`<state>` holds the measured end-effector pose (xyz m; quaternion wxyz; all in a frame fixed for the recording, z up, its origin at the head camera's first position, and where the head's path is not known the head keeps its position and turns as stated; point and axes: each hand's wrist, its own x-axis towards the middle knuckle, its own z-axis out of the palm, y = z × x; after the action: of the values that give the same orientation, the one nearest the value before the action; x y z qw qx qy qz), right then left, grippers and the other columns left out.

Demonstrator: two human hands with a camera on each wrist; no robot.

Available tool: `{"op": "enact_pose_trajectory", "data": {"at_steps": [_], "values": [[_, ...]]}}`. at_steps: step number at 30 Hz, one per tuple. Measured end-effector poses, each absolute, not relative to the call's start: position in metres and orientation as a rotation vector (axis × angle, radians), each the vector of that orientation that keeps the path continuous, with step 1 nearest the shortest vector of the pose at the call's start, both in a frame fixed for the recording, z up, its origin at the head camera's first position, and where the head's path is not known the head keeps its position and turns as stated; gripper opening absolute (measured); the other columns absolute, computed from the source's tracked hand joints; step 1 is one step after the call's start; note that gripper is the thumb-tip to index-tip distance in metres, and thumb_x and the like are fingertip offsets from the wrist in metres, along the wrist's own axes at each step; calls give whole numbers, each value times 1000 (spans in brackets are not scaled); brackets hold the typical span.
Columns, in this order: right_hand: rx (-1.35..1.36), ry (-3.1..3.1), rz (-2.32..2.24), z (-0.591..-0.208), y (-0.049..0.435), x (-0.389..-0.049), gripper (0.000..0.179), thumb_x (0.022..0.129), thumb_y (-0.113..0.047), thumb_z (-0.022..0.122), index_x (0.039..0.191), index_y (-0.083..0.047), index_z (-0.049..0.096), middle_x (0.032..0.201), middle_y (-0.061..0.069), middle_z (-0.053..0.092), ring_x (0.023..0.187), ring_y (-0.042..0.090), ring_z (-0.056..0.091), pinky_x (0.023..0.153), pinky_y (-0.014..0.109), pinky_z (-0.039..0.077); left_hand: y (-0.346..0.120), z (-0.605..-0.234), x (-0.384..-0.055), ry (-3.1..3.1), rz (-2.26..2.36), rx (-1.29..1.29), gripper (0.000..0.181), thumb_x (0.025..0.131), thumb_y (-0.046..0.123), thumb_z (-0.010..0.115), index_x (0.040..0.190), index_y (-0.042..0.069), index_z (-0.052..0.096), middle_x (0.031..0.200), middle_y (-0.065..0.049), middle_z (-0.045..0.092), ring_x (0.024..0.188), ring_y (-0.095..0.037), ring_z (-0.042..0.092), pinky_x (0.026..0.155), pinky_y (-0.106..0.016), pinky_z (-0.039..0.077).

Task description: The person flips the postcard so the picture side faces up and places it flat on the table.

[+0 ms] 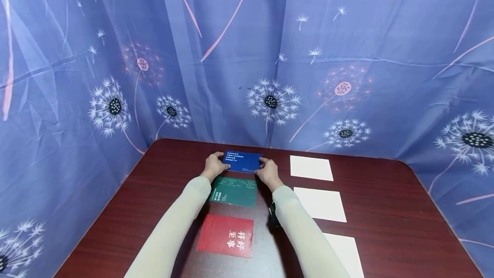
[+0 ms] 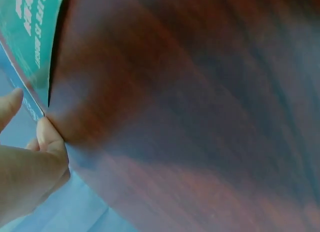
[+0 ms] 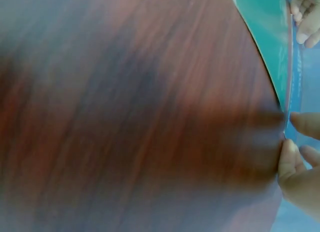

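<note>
Head view shows a person's two hands at a blue printed card (image 1: 243,162), near the far edge of a dark reddish-brown wood-grain table (image 1: 390,213). The left hand (image 1: 213,167) pinches the card's left end between thumb and fingers, and the right hand (image 1: 269,173) pinches its right end the same way; both wrist views show thumb and fingers at the card's corners. Whether the card touches the tabletop cannot be told. Just nearer the person lies a green printed card (image 1: 234,192), then a red card with white characters (image 1: 224,231). To the right, three white cards (image 1: 319,204) form another column, the nearest partly covered by the right cream sleeve (image 1: 305,231). Behind hangs a blue dandelion-print cloth (image 1: 239,80).
</note>
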<state>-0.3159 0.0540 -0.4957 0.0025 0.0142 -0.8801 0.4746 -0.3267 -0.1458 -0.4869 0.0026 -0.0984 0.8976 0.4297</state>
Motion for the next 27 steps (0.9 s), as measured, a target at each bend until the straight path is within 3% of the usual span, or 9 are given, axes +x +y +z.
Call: {"op": "enact_pose_trajectory", "data": {"at_steps": [3,7,15,22,27], "values": [[38,-2767,1540,-488,54,-313,52,83,4,68,132,5,53,89,14,58,82,26,55,70,37,48,-146,-485,-325,2819,1396,-314,58,83,10,75,135,0,52,92,-17,63,81,-26,57,76,-40,50],[55,-2762,1567,-480,56,-310,50,85,2,67,133,6,52,93,14,59,83,25,57,69,34,49,-141,-480,-321,2815,1493,-293,52,85,11,74,131,-2,54,84,-12,60,77,-25,58,74,-39,51],[144,-2698,1535,-466,70,-305,43,84,2,67,125,7,57,88,14,61,77,24,60,68,33,50,-117,-469,-310,2684,1804,-292,42,86,10,71,124,-2,58,92,-12,62,89,-29,62,79,-40,52],[229,-2662,1522,-457,85,-298,37,85,1,66,121,6,60,90,15,64,84,27,63,71,32,52,-92,-454,-293,2515,1989,-269,39,88,9,68,124,-1,58,95,-8,62,95,-28,60,85,-39,50],[300,-2622,1553,-447,102,-286,36,85,3,65,120,7,60,95,20,64,88,32,63,75,35,53,-74,-440,-275,2396,2057,-202,39,88,9,67,125,1,57,103,-10,61,99,-27,60,81,-36,51]]}}
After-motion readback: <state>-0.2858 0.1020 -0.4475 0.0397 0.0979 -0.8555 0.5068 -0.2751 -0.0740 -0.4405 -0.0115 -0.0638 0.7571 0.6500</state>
